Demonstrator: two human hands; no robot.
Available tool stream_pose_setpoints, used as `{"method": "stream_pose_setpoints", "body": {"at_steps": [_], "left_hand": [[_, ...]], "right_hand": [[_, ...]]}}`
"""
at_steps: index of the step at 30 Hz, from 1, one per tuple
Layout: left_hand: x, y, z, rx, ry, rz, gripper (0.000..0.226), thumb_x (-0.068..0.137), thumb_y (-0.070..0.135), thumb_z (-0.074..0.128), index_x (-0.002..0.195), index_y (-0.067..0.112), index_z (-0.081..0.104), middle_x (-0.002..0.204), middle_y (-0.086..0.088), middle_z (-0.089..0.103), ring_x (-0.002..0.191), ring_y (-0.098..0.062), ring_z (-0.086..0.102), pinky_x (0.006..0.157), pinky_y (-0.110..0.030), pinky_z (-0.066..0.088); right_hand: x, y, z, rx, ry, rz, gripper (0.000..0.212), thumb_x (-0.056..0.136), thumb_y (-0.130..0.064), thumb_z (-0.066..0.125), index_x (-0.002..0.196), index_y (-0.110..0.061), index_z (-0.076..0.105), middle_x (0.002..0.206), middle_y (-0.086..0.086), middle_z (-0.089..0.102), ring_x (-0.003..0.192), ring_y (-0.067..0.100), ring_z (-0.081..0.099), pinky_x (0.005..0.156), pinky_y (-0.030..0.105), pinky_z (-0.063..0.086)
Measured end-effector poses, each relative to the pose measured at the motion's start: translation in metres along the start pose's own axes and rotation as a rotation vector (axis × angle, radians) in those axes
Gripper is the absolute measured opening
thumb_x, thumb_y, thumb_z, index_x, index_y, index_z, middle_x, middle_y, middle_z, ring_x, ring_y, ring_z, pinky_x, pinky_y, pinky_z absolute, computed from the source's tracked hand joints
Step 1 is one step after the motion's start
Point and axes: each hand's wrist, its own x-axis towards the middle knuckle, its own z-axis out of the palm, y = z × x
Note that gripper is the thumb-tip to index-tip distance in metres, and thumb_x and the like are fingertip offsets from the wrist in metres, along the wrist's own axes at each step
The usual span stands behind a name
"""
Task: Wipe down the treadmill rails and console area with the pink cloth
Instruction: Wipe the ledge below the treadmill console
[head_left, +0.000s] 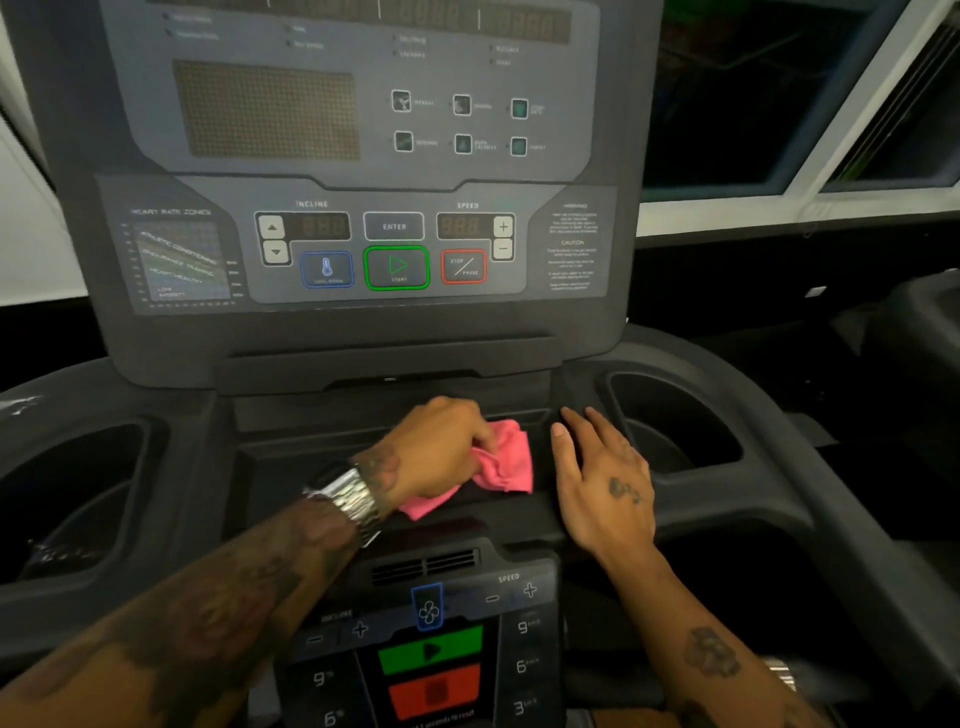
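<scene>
**Pink cloth (506, 460) held on the treadmill's centre tray**

Left of centre, a metal watch (348, 496) bands the left wrist. The left hand (439, 447), fingers curled, grips the pink cloth against the dark tray (291, 457) below the console (343, 156), mid-frame. Just right of the cloth, the right hand (602, 483) lies flat, fingers straight, holding nothing. A cup holder (675, 415) sits beside it.

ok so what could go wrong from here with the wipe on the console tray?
1. The left hand grips the pink cloth just above the lower keypad. The forearm hangs over the green start key and could press it, perhaps starting the belt.
2. The metal watch sits close to the dark tray and may scuff it.
3. The cloth is bunched, so corners by the right hand and the cup holder may get missed.
</scene>
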Motion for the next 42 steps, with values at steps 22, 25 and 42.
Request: {"method": "stream_pose_setpoints", "body": {"at_steps": [22,25,42], "left_hand": [[-0.054,-0.029,-0.024,0.255,0.124,-0.328,0.046,0.08,0.005,0.051,0.121,0.023,0.061,0.099,-0.007,0.04,0.098,-0.039,0.056,0.083,-0.045,0.05],[-0.091,-0.055,-0.035,0.22,0.154,-0.443,0.043,0.075,0.007,0.059,0.115,0.022,0.063,0.091,-0.006,0.046,0.078,-0.035,0.062,0.068,-0.042,0.056],[-0.016,-0.01,0.006,0.286,0.123,-0.014,0.03,0.081,0.004,0.053,0.11,0.005,0.062,0.114,-0.011,0.051,0.096,-0.032,0.06,0.087,-0.041,0.05]], "right_hand": [[-0.001,0.005,-0.001,0.024,-0.034,0.004,0.057,0.099,-0.057,0.029,0.146,-0.026,0.043,0.154,0.0,0.038,0.143,0.017,0.031,0.117,0.041,0.023],[-0.001,0.004,-0.001,0.005,-0.027,-0.007,0.059,0.099,-0.057,0.028,0.146,-0.025,0.043,0.154,0.002,0.038,0.143,0.018,0.031,0.117,0.04,0.022],[0.001,0.001,0.004,-0.086,-0.006,-0.005,0.063,0.095,-0.064,0.028,0.145,-0.027,0.043,0.153,0.001,0.039,0.142,0.018,0.032,0.115,0.04,0.022]]}}
